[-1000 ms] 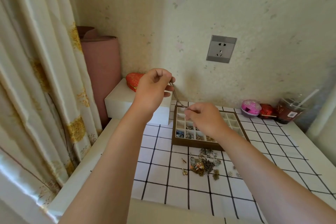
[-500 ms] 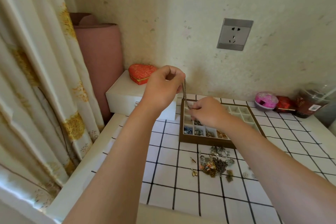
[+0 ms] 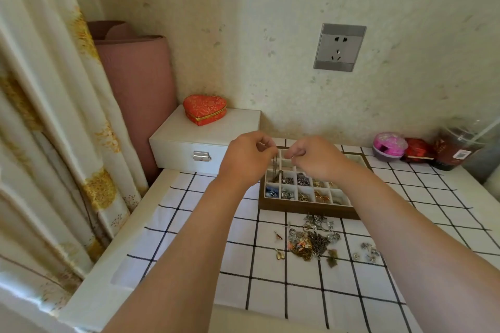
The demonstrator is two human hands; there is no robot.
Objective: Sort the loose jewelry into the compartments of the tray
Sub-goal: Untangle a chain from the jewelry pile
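Chain (image 3: 275, 167) held over the tray (image 3: 305, 209)
Left hand (image 3: 249, 159) pinches the thin chain, which hangs into the tray's left compartments; right hand (image 3: 316, 159) is curled just beside it, grip unclear.

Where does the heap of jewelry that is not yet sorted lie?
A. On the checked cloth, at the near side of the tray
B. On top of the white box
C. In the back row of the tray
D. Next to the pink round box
A: the heap of jewelry lies on the checked cloth, just in front of the near wall of the tray.
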